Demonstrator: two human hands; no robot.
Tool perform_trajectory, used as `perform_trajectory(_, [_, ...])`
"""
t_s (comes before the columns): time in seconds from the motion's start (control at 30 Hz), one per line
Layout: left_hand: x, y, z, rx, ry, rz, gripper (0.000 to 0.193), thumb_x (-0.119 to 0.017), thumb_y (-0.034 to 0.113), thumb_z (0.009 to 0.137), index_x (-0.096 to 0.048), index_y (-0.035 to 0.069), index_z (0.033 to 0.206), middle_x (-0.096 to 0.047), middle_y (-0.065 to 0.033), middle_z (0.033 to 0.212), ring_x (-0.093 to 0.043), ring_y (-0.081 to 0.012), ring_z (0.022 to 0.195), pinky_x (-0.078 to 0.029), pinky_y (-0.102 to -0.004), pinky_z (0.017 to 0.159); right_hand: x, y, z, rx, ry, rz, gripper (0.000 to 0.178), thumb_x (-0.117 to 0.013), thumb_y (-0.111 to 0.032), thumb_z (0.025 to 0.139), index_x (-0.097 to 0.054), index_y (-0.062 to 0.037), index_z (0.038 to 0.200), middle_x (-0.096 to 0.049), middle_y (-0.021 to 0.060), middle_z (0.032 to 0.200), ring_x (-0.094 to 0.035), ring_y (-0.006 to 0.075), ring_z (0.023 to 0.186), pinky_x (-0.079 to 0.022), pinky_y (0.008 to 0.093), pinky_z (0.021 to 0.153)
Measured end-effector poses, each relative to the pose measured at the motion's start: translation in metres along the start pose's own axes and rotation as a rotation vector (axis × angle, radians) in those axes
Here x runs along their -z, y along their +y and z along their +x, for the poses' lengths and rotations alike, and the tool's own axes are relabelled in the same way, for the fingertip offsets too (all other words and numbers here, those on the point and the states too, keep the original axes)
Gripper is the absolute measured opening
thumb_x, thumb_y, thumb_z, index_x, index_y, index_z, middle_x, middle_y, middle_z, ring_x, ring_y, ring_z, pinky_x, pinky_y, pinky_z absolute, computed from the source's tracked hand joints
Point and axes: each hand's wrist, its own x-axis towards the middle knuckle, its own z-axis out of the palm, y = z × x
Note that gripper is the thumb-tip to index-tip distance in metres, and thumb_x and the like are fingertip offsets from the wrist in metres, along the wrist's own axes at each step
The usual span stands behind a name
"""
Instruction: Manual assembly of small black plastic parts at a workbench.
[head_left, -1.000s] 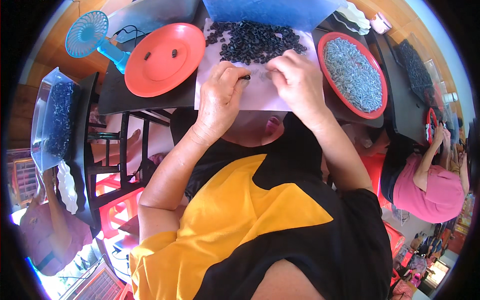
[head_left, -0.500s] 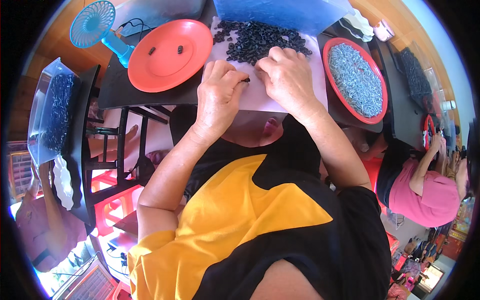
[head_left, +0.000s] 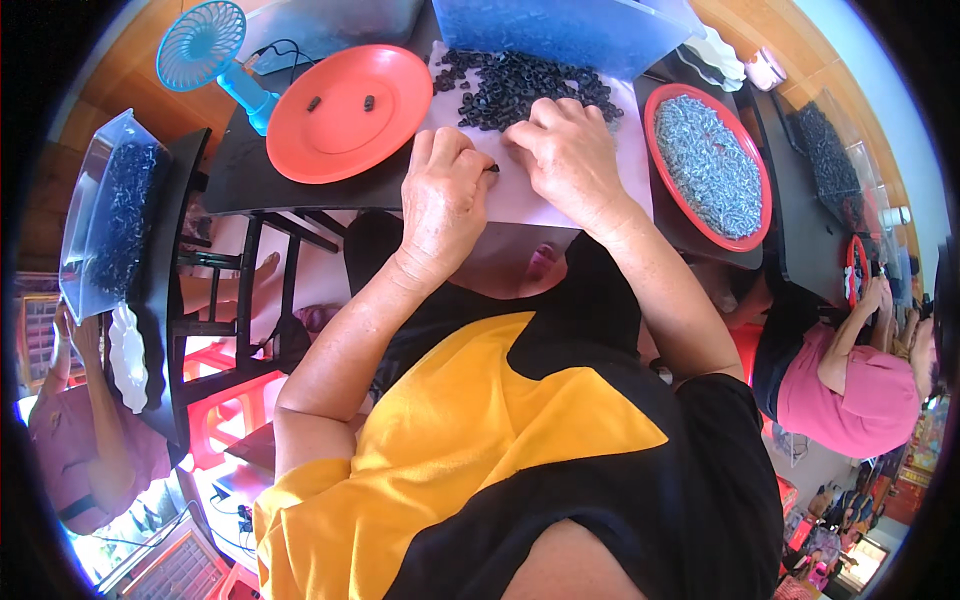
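Stubby black pieces point(head_left: 493, 169): your left hand point(head_left: 443, 190) pinched one, right hand point(head_left: 572, 160) curled, contents hidden; a round orange plate point(head_left: 335, 148) held two.

The left hand point(head_left: 444, 198) pinches a small black piece point(head_left: 494, 169).

Fan point(head_left: 203, 45): blue, at tabletop point(head_left: 235, 185) L edge
Wavy dish point(head_left: 718, 58): wht, nr tabletop far R corner
Round container point(head_left: 766, 70): pale, just R of wavy dish
Co-worker point(head_left: 850, 395): pink top, far R
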Motion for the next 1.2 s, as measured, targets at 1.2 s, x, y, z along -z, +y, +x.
perform_trajectory(1.2, [0.003, -0.004, -0.003, -0.044, 0.059, 0.012, 0.012, -0.068, -0.002, 0.078, -0.066, 0.003, 0.089, -0.059, -0.0102, 0.09, -0.058, -0.0307, 0.087, -0.05, -0.0413, 0.073, 0.014, -0.002, 0.006, -0.163, -0.114, -0.054, 0.007, -0.069, -0.014, 0.079, -0.07, -0.0084, 0.082, -0.065, 0.0073, 0.092, -0.061, 0.0278, 0.095, -0.041, 0.0435, 0.08])
